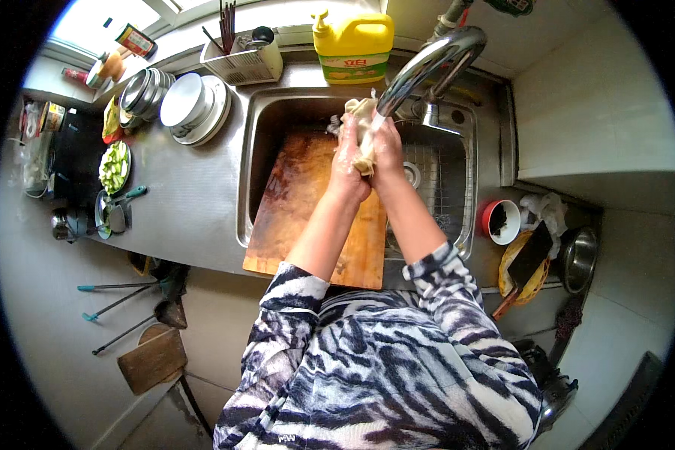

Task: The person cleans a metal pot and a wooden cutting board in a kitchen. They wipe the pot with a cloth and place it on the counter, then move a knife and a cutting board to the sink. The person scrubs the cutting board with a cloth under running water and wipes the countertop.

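Observation:
Both my hands press around a wet, cream-coloured cloth (361,110) under the chrome faucet (427,64). My left hand (346,154) grips its left side and my right hand (390,147) its right side. Water runs from the spout onto the cloth. Below my forearms a wet wooden cutting board (298,191) leans in the stainless steel sink (246,169), its near end resting over the front edge. The fingertips are partly hidden by the cloth and the spout.
Behind the sink stands a yellow detergent jug (353,48). Stacked bowls and plates (188,107) and a plate of cut green vegetables (114,167) are on the left counter. To the right are a red-and-white bowl (502,222) and a cleaver (527,259) over a yellow basket (509,256).

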`<state>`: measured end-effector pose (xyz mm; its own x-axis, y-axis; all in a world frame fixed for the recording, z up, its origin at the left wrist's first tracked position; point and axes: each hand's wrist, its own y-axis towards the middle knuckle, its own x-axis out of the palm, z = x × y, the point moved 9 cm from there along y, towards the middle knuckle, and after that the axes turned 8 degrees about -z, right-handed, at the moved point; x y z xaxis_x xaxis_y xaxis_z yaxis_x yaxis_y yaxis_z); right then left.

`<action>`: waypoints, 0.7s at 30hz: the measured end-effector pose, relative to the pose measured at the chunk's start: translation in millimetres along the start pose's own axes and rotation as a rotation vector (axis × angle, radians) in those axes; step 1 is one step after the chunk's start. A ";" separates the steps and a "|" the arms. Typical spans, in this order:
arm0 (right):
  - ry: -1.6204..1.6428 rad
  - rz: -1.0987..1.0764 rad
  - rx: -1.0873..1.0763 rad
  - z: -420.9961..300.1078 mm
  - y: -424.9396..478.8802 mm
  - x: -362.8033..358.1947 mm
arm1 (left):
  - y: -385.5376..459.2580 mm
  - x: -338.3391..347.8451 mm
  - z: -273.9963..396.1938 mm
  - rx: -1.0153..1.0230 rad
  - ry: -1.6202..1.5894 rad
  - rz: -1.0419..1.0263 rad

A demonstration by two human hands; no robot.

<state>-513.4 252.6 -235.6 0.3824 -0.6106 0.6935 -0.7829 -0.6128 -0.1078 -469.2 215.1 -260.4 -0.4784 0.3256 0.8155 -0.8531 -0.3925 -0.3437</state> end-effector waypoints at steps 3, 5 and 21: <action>-0.741 -0.084 -0.023 -5.0 1.9 -49.6 | 7.0 -8.9 -22.0 -0.049 -0.177 0.038; -0.977 0.000 -0.325 -31.4 -26.8 -60.7 | 7.5 -15.5 -17.6 0.002 -0.035 -0.054; -0.713 0.320 -0.068 -54.3 -5.6 -189.4 | -0.7 -91.7 -31.5 -0.092 0.027 0.176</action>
<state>-608.0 399.0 -327.7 0.3379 -0.9412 0.0093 -0.9277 -0.3347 -0.1652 -431.3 212.6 -349.6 -0.6258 0.2825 0.7270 -0.7710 -0.3651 -0.5218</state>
